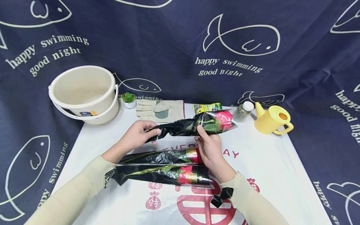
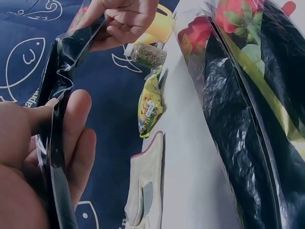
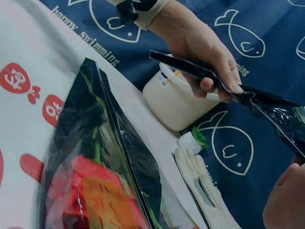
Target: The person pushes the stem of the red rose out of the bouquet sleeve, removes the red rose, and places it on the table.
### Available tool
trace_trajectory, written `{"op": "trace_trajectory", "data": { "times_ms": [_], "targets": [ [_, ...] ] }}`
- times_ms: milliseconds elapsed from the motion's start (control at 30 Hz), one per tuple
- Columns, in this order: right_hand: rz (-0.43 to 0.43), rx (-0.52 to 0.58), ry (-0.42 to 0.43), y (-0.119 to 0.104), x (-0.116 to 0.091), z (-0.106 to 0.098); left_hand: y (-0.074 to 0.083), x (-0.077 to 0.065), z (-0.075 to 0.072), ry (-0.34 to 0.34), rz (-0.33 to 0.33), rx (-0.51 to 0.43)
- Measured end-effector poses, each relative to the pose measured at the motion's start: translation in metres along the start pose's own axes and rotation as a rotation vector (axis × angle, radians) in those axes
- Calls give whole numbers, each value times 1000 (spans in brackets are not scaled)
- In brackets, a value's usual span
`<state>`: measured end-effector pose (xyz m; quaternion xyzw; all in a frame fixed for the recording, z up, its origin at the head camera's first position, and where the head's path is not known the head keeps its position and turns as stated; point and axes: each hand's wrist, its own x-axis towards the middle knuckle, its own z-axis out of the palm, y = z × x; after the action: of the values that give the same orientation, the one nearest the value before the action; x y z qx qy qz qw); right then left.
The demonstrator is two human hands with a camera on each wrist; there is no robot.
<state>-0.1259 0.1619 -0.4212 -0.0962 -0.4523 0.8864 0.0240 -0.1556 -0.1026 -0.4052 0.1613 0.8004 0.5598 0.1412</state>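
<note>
A rose in black and clear wrapping (image 1: 182, 127) is held above the table by both hands, its red bloom (image 1: 224, 120) pointing right. My left hand (image 1: 139, 133) pinches the narrow stem end; in the left wrist view thumb and fingers close on the black film (image 2: 56, 157). Near the bloom, my right hand (image 1: 210, 150) grips the wrapping from below, its thumb across the clear front. Two more wrapped roses lie side by side on the table below the hands, an upper one (image 1: 166, 157) and a lower one (image 1: 163, 174). The right forearm and hand overlap their bloom ends.
Along the back of the white-covered table (image 1: 270, 175) stand a beige bucket (image 1: 108, 114), a small potted succulent (image 1: 129, 101), work gloves (image 1: 168, 109), a yellow packet (image 1: 206, 107), a white-capped jar (image 1: 243, 112) and a yellow watering can (image 1: 267, 120). A dark blue fish-print cloth (image 1: 168, 47) hangs behind.
</note>
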Motion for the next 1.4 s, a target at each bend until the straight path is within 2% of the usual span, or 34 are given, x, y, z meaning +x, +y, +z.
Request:
{"op": "trace_trajectory", "data": {
  "times_ms": [267,467,800,1000,1133,1267,1400],
  "targets": [
    [3,0,-8,7,-4,7,0,3,9,0,110,169],
    [69,4,-23,12,-9,13,9,2,13,-58,156,196],
    [98,-19,-66,9,-11,15,14,2,11,-117,160,206],
    [8,-17,-54,1,-6,15,18,3,5,-192,140,181],
    [-40,-17,-8,-5,1,11,14,2,-1,-174,135,217],
    [-37,-11,57,-9,7,2,10,1,-6,-151,124,250],
    [-44,14,83,-12,11,-2,9,0,-12,-147,109,279]
  ]
}}
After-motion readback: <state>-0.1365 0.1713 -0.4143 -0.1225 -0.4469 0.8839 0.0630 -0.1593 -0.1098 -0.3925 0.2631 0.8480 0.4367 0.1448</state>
